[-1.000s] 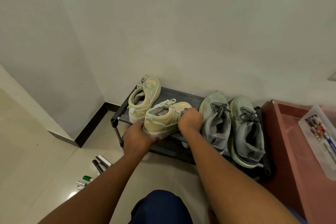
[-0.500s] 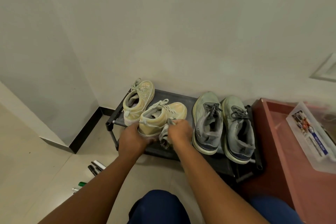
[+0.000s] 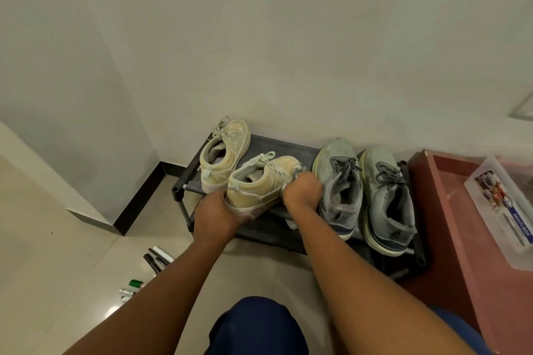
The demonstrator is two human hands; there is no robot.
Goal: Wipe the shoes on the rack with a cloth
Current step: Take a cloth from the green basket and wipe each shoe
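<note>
A low black shoe rack [image 3: 288, 150] stands against the wall. On it are two cream sneakers and two grey sneakers. My left hand [image 3: 216, 213] grips the heel end of the nearer cream sneaker [image 3: 262, 181], which is tilted at the rack's front edge. My right hand [image 3: 302, 192] holds a pale cloth [image 3: 297, 171] bunched against the side of that sneaker near its toe; a bit of the cloth hangs below my wrist. The other cream sneaker [image 3: 226, 150] sits behind it at the left. The grey sneakers [image 3: 341, 184] [image 3: 388, 199] lie side by side at the right.
Several marker pens [image 3: 157, 259] and a green-capped one [image 3: 137, 283] lie on the tiled floor at the left. A reddish cabinet [image 3: 450, 225] with a clear plastic box [image 3: 501, 210] on it stands right of the rack. My blue-clad knee [image 3: 253, 326] is below.
My right hand with the cloth slid from the sneaker's heel side forward along its side toward the toe. My left hand kept hold of the heel. The camera shifted slightly.
</note>
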